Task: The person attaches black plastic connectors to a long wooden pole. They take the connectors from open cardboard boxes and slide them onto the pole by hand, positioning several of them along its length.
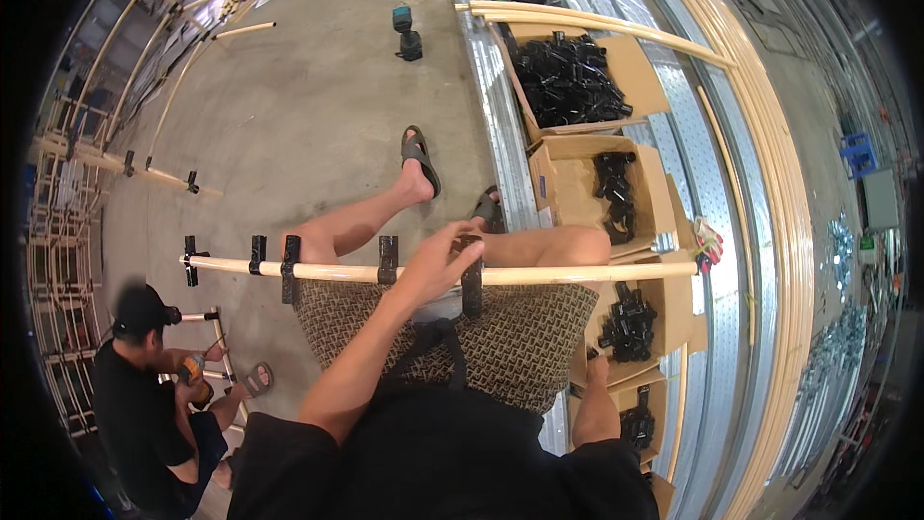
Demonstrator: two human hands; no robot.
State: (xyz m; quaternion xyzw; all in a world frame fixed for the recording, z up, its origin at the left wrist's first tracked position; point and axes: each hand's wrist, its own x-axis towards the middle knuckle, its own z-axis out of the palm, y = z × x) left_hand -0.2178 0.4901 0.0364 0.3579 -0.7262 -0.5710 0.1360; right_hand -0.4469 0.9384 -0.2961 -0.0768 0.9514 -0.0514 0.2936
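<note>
A long cream-coloured pipe lies crosswise over my lap, on patterned cloth. Several black pipe connectors sit along its left half, among them one connector left of my knees and another connector nearer the middle. My left hand is closed round a black connector on the pipe, fingers at its upper part. Down at my right side, my right hand is beside an open cardboard box with black connectors. Its fingers are mostly hidden, with a small dark thing at them.
More open boxes of black connectors line my right, on metal channels. A glove lies near the pipe's right end. A cordless tool stands on the floor ahead. At left, another person holds a power drill by a pipe frame.
</note>
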